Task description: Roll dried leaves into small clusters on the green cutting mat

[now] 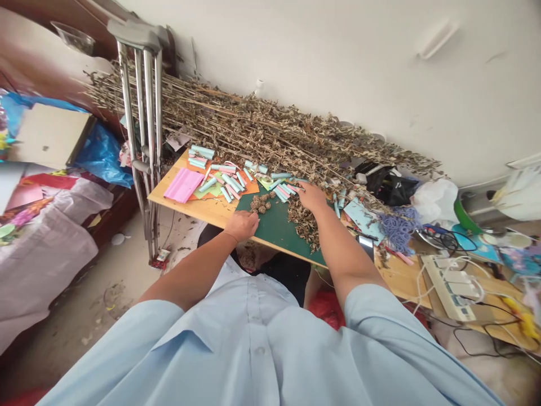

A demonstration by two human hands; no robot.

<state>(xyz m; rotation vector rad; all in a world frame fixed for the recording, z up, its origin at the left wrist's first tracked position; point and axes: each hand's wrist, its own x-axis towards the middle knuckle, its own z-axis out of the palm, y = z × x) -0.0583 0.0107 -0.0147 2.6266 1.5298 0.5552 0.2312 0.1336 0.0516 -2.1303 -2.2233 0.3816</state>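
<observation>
My left hand (242, 225) rests with curled fingers at the front edge of a dark green mat (276, 225). Whatever is inside those fingers is hidden. Just beyond it sits a small heap of brown crumbly balls (261, 203). My right hand (313, 197) reaches across the mat, index finger stretched toward a cluster of light blue and pink paper rolls (284, 190). Its fingertips are at the rolls, and no roll shows clearly gripped. Below that hand lies a pile of dried leaves (305, 224). More paper rolls (231, 183) lie on coloured sheets to the left.
A stack of pink paper (183, 185) lies on the wooden table's (220, 213) left part. Dried plant stalks (253, 121) cover the back. Crutches (146, 113) stand at left. On the right are a phone (366, 246), purple cord (399, 228) and a power strip (450, 285).
</observation>
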